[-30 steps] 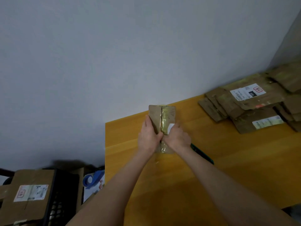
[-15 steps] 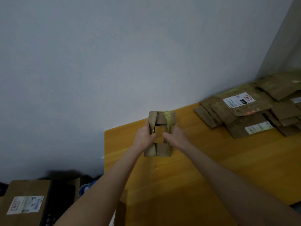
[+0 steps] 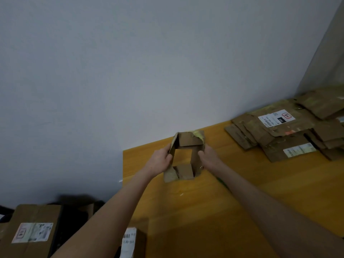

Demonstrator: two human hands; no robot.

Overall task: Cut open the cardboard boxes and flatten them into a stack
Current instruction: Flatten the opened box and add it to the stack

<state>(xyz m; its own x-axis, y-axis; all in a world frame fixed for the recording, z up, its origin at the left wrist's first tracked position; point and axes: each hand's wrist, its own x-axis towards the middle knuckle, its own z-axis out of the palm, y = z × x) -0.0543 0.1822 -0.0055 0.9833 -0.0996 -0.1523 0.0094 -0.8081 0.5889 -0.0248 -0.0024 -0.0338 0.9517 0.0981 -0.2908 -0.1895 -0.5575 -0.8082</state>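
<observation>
Down at the lower left, 1 taped cardboard box [image 3: 35, 229] with a shipping label sits closed, its contents hidden. Above the yellow table [image 3: 186, 211], the small box [image 3: 187, 141] is held as an open, empty tube, its flaps loose and yellowish tape on its far corner. The left hand [image 3: 159, 162] and right hand [image 3: 207, 158] each clasp 1 side wall. Flattened boxes [image 3: 279, 135] lie stacked at the table's right.

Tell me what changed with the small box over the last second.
The small brown cardboard box, shut along its taped seam a second ago, has been pulled open into a hollow sleeve; the yellow wooden table shows through it. The left hand and right hand still grip its sides, now spread further apart. The pile of flattened brown cardboard on the table's far right stays put.
</observation>
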